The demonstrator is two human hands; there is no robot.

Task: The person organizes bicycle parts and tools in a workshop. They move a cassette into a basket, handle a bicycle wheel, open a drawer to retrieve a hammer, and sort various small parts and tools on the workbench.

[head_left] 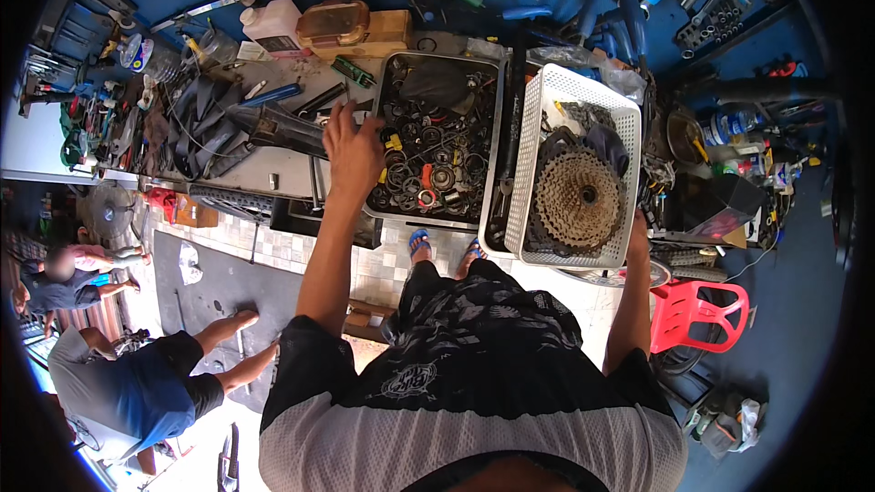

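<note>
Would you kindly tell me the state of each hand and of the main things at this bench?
Metal tray: open, full of loose small parts
White basket: open-topped, loaded
Sprocket cassette: brownish, lying in the basket
Brown-lidded container: lid on
Left hand: fingers parted and bent, beside the tray's left edge
Right hand: at the basket's right side, grip unclear

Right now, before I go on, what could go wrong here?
The white basket seems to overhang the bench, so a bump from the right hand at its side might tip it. The large sprocket cassette, on top in the basket, could then slide out. The left hand, beside the parts tray, might scatter small pieces.
</note>
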